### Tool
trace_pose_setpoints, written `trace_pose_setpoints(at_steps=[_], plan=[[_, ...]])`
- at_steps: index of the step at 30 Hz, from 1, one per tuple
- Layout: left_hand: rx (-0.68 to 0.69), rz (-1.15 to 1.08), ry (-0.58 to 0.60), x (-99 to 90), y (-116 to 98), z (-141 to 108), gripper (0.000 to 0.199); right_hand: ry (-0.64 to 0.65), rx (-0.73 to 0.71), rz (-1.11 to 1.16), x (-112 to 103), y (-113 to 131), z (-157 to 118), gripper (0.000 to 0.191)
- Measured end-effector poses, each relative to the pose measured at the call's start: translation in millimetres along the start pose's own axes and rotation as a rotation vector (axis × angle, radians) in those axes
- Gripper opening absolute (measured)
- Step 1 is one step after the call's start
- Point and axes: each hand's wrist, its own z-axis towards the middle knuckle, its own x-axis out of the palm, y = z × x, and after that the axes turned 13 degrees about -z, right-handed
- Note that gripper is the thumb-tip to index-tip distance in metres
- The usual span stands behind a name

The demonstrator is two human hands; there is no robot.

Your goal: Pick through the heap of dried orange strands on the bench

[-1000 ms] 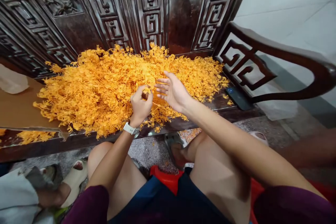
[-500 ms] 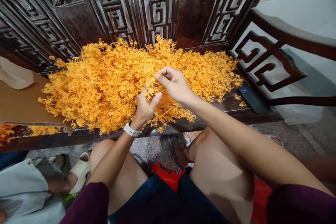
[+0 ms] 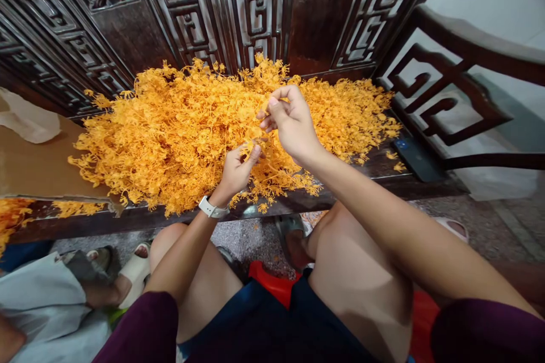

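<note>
A wide heap of orange plastic-looking flower pieces (image 3: 170, 136) lies on the dark wooden bench (image 3: 336, 195). Over its front middle, my left hand (image 3: 238, 169), with a white watch (image 3: 213, 208) on the wrist, pinches a small orange piece between thumb and fingers. Up and to the right of it is my right hand (image 3: 292, 119), thumb and index finger pressed together above the heap. Whatever the right fingertips hold is too small to make out against the orange behind them.
A cardboard sheet (image 3: 34, 164) with a pale wrapper (image 3: 32, 119) is at the left. A dark phone (image 3: 419, 159) lies by the carved armrest (image 3: 477, 68) at the right. Another person's leg and sandal (image 3: 135, 275) show at lower left.
My right hand has risen slightly and moved away from my left hand. The left thumb has closed down onto the orange piece. The view has shifted a little.
</note>
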Motion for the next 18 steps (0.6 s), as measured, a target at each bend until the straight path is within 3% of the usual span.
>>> trace_pose_setpoints(at_steps=[6,9,11,13,18], plan=[[-0.001,0.043,0.055,9.4,3,-7,0.040,-0.036,0.196,0.131,5,4,8,0.011],[-0.035,-0.036,-0.062,6.0,4,-6,0.038,0.002,0.133,0.000,-5,11,12,0.013],[-0.074,-0.078,-0.206,-0.7,6,-4,0.039,0.142,0.087,-0.069,-18,14,14,0.015],[-0.130,-0.130,-0.304,-9.2,12,-1,0.036,0.250,0.132,0.006,-30,15,13,0.018],[-0.205,-0.209,-0.284,-23.2,22,5,0.028,-0.044,0.465,0.498,-42,7,6,0.042]])
